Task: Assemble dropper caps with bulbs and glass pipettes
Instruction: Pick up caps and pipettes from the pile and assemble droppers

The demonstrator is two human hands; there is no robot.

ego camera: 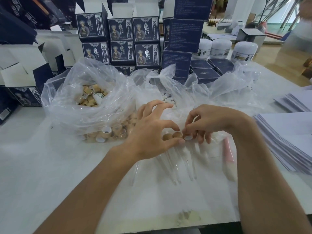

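On the white worktop (50,166) both hands meet at the centre. The left hand (152,130) pinches two brown, bamboo-look cylindrical dropper caps (172,136) between thumb and forefinger, its other fingers spread and lifted. The right hand (207,122) closes its grip with thumb and forefinger on a small white piece (187,137) touching the right-hand cap; whether this is a bulb or an insert is unclear. Its remaining fingers curl loosely downward.

Just below the hands several clear glass pipettes (175,166) lie loose on the worktop, tips pointing toward the viewer, partly blurred. Beside them on the right lies a pink-and-cream tube-like object (228,159), too blurred to identify.

A crumpled clear plastic bag (81,105) at left holds many more brown caps, some showing white liners, with a white bottle among them. A second clear plastic bag (168,85) behind the hands holds small white pieces.

Behind the bags stand stacked dark blue printed cartons (121,39), some with open flaps, and white round lidded jars (221,46). Stacks of white paper sheets (287,135) lie at right.
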